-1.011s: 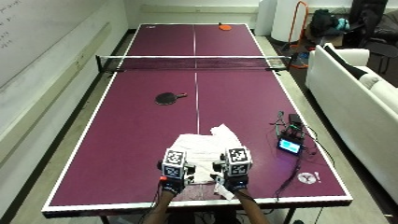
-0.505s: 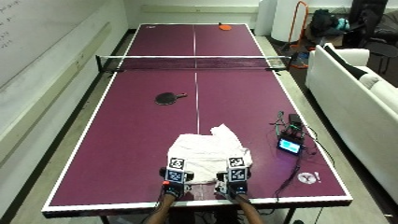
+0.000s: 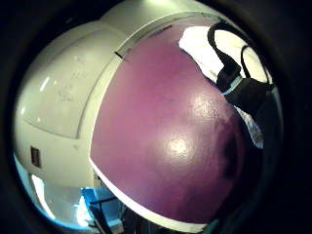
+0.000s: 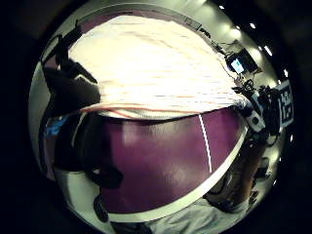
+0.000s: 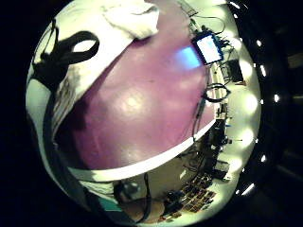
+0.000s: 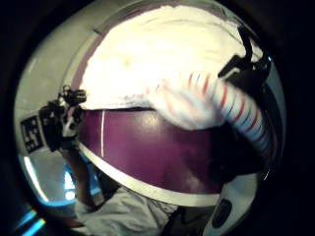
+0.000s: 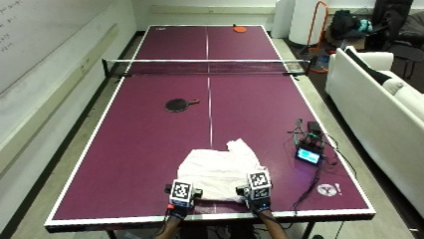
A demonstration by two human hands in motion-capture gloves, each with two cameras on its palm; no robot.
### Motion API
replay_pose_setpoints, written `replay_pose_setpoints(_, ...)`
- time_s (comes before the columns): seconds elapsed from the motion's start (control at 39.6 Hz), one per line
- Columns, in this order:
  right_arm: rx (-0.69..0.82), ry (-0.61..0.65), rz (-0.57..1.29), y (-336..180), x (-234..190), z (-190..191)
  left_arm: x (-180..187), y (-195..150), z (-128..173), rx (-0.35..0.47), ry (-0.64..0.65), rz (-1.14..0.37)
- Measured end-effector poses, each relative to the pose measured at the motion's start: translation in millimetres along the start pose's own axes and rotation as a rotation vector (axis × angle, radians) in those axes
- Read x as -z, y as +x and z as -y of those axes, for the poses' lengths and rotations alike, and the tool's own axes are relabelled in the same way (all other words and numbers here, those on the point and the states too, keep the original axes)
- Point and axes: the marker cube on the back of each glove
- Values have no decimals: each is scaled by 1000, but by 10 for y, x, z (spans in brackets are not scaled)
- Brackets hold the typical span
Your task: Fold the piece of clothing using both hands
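Observation:
A white garment (image 7: 220,168) with thin red stripes at its hem lies spread near the front edge of the purple table (image 7: 146,149). My left hand (image 7: 177,205) grips the hem's left corner and my right hand (image 7: 260,202) its right corner. In the left thumb side palm view the striped hem (image 4: 161,111) runs across the purple top, with dark fingers (image 4: 73,90) on the cloth. In the right thumb side palm view the hem (image 6: 197,105) is bunched and curls under dark fingers (image 6: 246,73). A sleeve (image 7: 237,146) sticks out at the far right.
A black paddle (image 7: 177,104) lies mid-table before the net (image 7: 209,67). An orange paddle (image 7: 239,29) sits at the far end. A small screen device (image 7: 309,155) with cables lies to the garment's right. A white sofa (image 7: 384,99) stands beyond the table's right side.
Both hands have drawn back toward the table's near edge, pulling the garment's hem with them. The cloth now lies flatter and closer to me.

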Motion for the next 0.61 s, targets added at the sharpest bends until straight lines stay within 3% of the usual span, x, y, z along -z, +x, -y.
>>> replay_pose_setpoints(0.1, 40, -100, 68, 39, 159, -202, 303, -58, -150, -35, -3, -26)
replay_pose_setpoints(0.2, 90, -120, 215, 137, 846, -343, 1011, -184, -317, -107, -55, -67)
replay_pose_setpoints(0.28, 91, -94, 282, 192, 1149, -231, 1331, -242, -283, -122, -65, -74)
replay_pose_setpoints(0.4, -10, -30, 334, 222, 1373, 379, 1502, -307, 142, -56, -83, -19)
replay_pose_setpoints(0.51, -103, -66, 287, 192, 1292, 934, 1279, -325, 649, 13, -131, 24)
replay_pose_setpoints(0.61, -160, -160, 197, 18, 1556, 965, 1095, -287, 962, 32, -219, 49)
